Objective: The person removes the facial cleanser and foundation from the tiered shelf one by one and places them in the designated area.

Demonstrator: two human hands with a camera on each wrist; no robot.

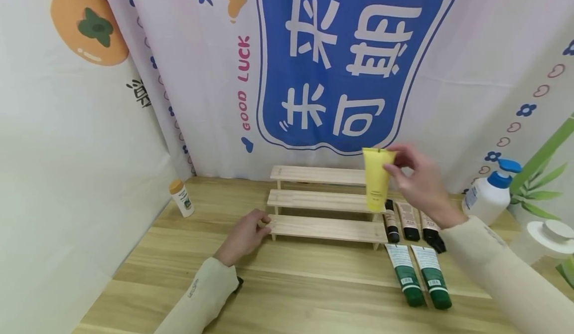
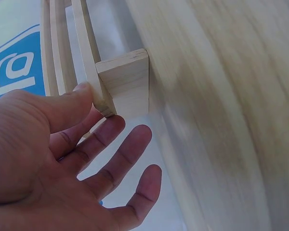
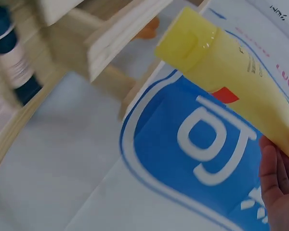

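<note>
A three-tier wooden display rack (image 1: 327,228) stands against the back curtain. My left hand (image 1: 242,237) holds its left end: in the left wrist view the thumb lies on one face of the lowest board (image 2: 89,57) and fingers curl at the other, with the ring and little fingers off the wood. Up at the rack's right end, my right hand (image 1: 419,182) pinches a yellow squeeze tube (image 1: 374,179) by its flat crimped end, cap downward. The right wrist view shows the tube's yellow cap (image 3: 185,38) and a red mark on its side.
Right of the rack lie several black-capped tubes (image 1: 409,222) and two green-and-white tubes (image 1: 405,274). A white pump bottle (image 1: 489,197), a white round container (image 1: 544,242) and a plant (image 1: 538,189) stand farther right. At the back left is a small orange-capped bottle (image 1: 181,199).
</note>
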